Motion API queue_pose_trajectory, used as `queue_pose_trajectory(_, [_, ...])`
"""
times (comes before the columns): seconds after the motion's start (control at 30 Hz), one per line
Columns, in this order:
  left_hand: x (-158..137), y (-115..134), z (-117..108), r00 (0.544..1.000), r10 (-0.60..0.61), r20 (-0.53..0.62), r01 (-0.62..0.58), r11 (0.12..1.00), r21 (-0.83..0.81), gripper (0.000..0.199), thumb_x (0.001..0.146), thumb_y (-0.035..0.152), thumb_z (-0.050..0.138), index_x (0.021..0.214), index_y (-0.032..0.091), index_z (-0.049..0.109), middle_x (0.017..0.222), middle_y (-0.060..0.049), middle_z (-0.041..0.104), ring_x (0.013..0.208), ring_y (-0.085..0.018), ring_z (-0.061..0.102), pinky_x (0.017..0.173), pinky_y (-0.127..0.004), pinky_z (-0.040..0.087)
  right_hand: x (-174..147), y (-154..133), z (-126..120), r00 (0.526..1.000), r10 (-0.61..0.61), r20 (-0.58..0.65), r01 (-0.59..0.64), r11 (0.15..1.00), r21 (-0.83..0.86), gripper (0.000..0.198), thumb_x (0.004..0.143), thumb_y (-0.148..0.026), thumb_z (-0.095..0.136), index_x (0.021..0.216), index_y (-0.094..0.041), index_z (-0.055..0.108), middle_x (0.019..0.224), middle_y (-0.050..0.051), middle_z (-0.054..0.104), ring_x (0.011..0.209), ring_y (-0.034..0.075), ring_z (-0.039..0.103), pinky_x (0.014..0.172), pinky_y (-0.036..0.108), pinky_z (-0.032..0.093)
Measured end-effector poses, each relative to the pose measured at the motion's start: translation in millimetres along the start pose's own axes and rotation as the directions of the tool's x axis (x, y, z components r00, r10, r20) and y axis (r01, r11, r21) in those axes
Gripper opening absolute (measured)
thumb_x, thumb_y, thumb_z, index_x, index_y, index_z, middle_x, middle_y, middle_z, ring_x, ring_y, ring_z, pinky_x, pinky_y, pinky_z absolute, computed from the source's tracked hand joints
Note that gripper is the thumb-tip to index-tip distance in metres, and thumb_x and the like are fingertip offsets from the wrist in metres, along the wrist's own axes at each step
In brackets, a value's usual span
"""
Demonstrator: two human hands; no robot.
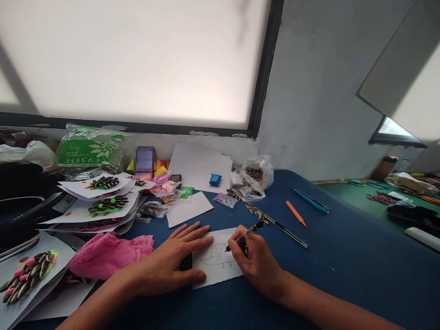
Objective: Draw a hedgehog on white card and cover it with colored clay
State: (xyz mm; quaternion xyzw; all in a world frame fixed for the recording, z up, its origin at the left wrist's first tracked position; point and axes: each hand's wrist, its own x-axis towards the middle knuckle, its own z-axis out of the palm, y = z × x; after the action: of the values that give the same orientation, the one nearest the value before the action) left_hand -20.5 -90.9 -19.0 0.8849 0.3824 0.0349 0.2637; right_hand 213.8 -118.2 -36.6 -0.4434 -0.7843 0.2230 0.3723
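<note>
A small white paper card [202, 278] lies on the blue tabletop, bearing a black line drawing of a hedgehog-like animal with a pointed snout and short legs. My right hand [256, 259] grips a black pen [253, 228], its tip touching the drawn body. Flat on the card's left edge and the table rests my left hand [175, 259], fingers spread. Just behind the card is a blank white sheet [190, 209]. Sunflower seeds [254, 211] lie loose beyond my right hand, beside a clear-barrelled pen [288, 234].
Stacked cards with seed-covered animals [30, 277] and a pink cloth [112, 254] occupy the left. Behind stand a green seed bag [87, 151], a phone [145, 162], a blue packet [215, 179] and a plastic bag of seeds [256, 174]. An orange marker [295, 213] and blue tweezers [311, 200] lie right.
</note>
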Motion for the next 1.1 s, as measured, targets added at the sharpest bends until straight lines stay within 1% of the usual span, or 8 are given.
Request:
queue_pose_trajectory(0.17, [-1.3, 3.7, -2.4, 0.999, -0.025, 0.021, 0.025, 1.000, -0.004, 0.068, 0.089, 0.054, 0.057, 0.149, 0.037, 0.028, 0.160, 0.005, 0.012, 0.147, -0.030, 0.000, 0.117, -0.058, 0.008, 0.7, 4.0, 0.3, 1.000, -0.017, -0.020, 0.016, 0.997, -0.074, 0.023, 0.096, -0.026, 0.040, 0.075, -0.021, 0.046, 0.064, -0.003, 0.048, 0.051, 0.011, 0.046, 0.052, 0.024, 0.033])
queue_pose_trajectory(0.33, [-0.3, 1.9, -1.2, 1.000, -0.012, 0.009, 0.012, 1.000, -0.001, 0.069, 0.089, 0.056, 0.056, 0.149, 0.038, 0.028, 0.160, 0.004, 0.013, 0.147, -0.030, 0.001, 0.117, -0.058, 0.008, 0.4, 7.3, 1.4, 1.000, -0.027, 0.008, 0.028, 0.996, -0.080, 0.021, 0.096, -0.026, 0.042, 0.077, -0.020, 0.048, 0.069, -0.001, 0.052, 0.054, 0.012, 0.050, 0.054, 0.024, 0.035])
queue_pose_trajectory(0.43, [0.1, -2.1, 0.9, 1.000, 0.005, -0.002, -0.005, 1.000, -0.001, 0.068, 0.089, 0.056, 0.056, 0.149, 0.038, 0.028, 0.160, 0.004, 0.013, 0.147, -0.031, 0.002, 0.117, -0.058, 0.008, 0.6, 7.7, 2.1, 0.999, -0.039, 0.003, 0.039, 0.996, -0.082, 0.021, 0.096, -0.025, 0.042, 0.077, -0.020, 0.048, 0.070, -0.001, 0.053, 0.055, 0.012, 0.051, 0.054, 0.024, 0.036])
queue_pose_trajectory(0.63, [-0.8, -3.7, 2.1, 0.999, 0.026, -0.021, -0.027, 1.000, -0.013, 0.068, 0.089, 0.056, 0.057, 0.148, 0.039, 0.029, 0.160, 0.003, 0.015, 0.147, -0.032, 0.003, 0.117, -0.059, 0.008, 1.0, 7.2, 2.2, 0.998, -0.062, -0.014, 0.060, 0.992, -0.107, 0.021, 0.096, -0.023, 0.041, 0.076, -0.021, 0.046, 0.069, -0.001, 0.053, 0.052, 0.011, 0.050, 0.052, 0.024, 0.035])
queue_pose_trajectory(0.83, [-1.0, 0.2, -0.8, 1.000, 0.003, -0.009, -0.004, 1.000, -0.024, 0.069, 0.087, 0.056, 0.058, 0.148, 0.037, 0.031, 0.160, 0.004, 0.015, 0.147, -0.032, 0.003, 0.117, -0.058, 0.008, 0.5, 7.0, 1.9, 0.997, -0.072, -0.008, 0.071, 0.992, -0.105, 0.020, 0.095, -0.022, 0.043, 0.076, -0.021, 0.047, 0.068, -0.001, 0.054, 0.054, 0.012, 0.051, 0.054, 0.024, 0.036])
queue_pose_trajectory(1.1, [-1.4, 2.8, -2.8, 1.000, -0.016, 0.012, 0.016, 1.000, -0.017, 0.069, 0.088, 0.055, 0.058, 0.148, 0.036, 0.030, 0.160, 0.003, 0.014, 0.147, -0.032, 0.001, 0.117, -0.058, 0.008, 0.0, 3.5, 0.5, 0.999, -0.040, 0.019, 0.042, 0.997, -0.064, 0.021, 0.096, -0.025, 0.042, 0.076, -0.020, 0.048, 0.065, -0.003, 0.050, 0.050, 0.011, 0.047, 0.052, 0.024, 0.034])
